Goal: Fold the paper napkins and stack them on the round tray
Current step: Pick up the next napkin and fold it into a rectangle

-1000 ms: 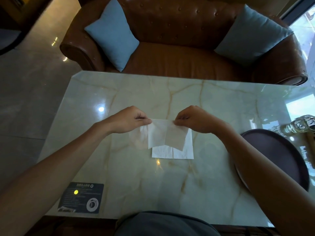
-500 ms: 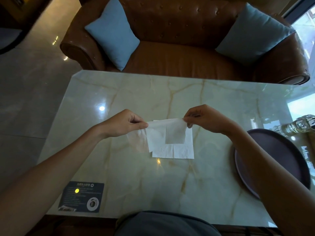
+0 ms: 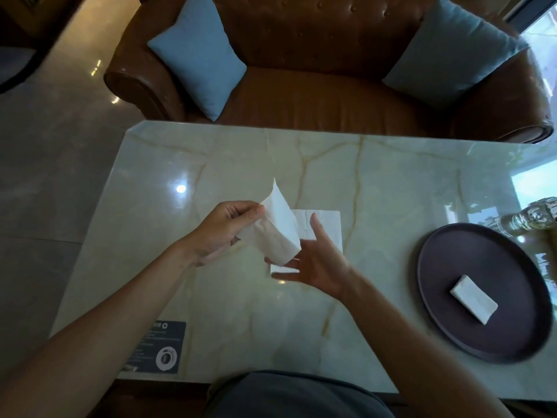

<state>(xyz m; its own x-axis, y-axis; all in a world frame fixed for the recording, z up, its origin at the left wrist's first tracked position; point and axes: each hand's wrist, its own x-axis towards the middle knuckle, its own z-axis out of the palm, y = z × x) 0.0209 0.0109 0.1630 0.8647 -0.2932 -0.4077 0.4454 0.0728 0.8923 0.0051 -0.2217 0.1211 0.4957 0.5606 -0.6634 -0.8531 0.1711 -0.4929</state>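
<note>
My left hand (image 3: pixel 221 232) pinches a white paper napkin (image 3: pixel 280 229) by its upper edge and holds it lifted and tilted above the table. My right hand (image 3: pixel 319 262) is spread open, palm up, just right of and under the napkin's lower end; its fingertips seem to touch the paper. A flat stack of white napkins (image 3: pixel 324 227) lies on the marble table beneath both hands, partly covered by them. At the right sits a dark round tray (image 3: pixel 446 297) with one folded napkin (image 3: pixel 473 298) on it.
The marble table (image 3: pixel 391 191) has a dark card (image 3: pixel 158 346) at its front left corner and a glass bottle (image 3: pixel 533 217) behind the tray. A brown leather sofa (image 3: pixel 316 95) with two blue cushions stands beyond the far edge.
My right hand has let go of the napkin's top edge and dropped below it, open. My left hand has swung the napkin up and tilted it. The tray now shows more fully.
</note>
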